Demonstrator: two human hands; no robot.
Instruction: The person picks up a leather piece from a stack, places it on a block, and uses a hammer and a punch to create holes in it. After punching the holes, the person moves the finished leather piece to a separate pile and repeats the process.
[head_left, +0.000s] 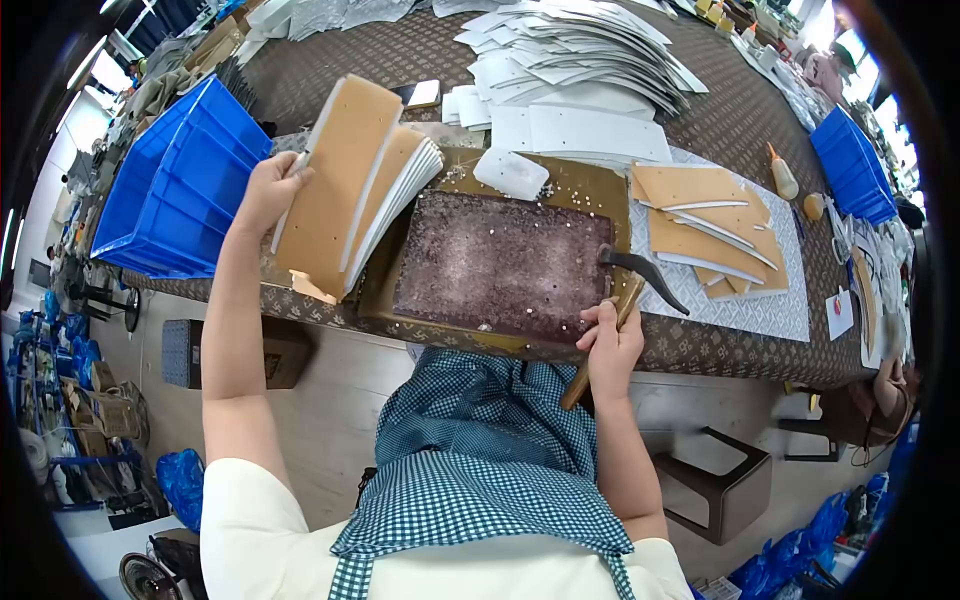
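right hand (612,345) fisted round hammer (622,300) handle; left hand (268,190) outstretched, gripping tan sheet stack (350,185).

Blue crates (175,190); tan sheets (350,185); dark purple speckled board (500,265); green-white checked apron (480,450).

My brown patterned table (700,345) bears an olive-brown wooden board (585,190) near me. Blue plastic crates (180,190) sit left, and white cut sheets (570,50) lie far.
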